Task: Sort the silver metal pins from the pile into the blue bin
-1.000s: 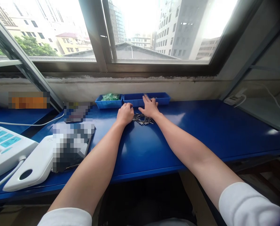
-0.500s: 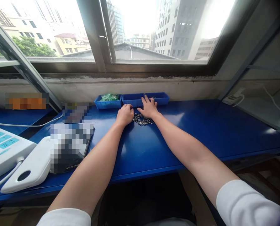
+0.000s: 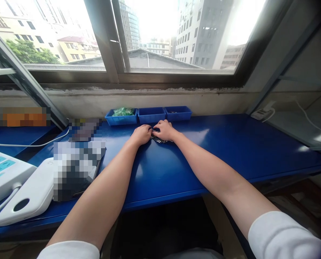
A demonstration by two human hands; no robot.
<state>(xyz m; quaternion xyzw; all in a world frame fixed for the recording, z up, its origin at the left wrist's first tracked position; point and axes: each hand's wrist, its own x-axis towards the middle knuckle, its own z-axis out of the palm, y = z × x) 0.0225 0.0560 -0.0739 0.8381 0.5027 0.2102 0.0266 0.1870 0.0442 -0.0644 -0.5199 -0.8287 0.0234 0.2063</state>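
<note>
A loose pile of thin, dark, shiny metal pins (image 3: 160, 140) lies on the blue table (image 3: 160, 169), partly covered by my hands. My left hand (image 3: 142, 134) is closed at the left side of the pile, its fingers curled in, and what is between them cannot be made out. Over the pile's back right edge my right hand (image 3: 164, 130) has its fingers bent down and together, thumb pointing toward my left hand; anything it pinches is hidden. Behind them stand a middle blue bin (image 3: 151, 116) and a right blue bin (image 3: 178, 114) holding some small pieces.
A left blue bin (image 3: 122, 119) holds green plastic packets (image 3: 124, 111). On the left are a white power strip (image 3: 6, 176), a white oblong device (image 3: 28, 196) and blurred-out items (image 3: 79, 169). A window (image 3: 149, 46) rises behind the table.
My right hand has come back from the right bin to the pile, its spread fingers now bent. My left hand stays beside the pile. The view has shifted slightly.
</note>
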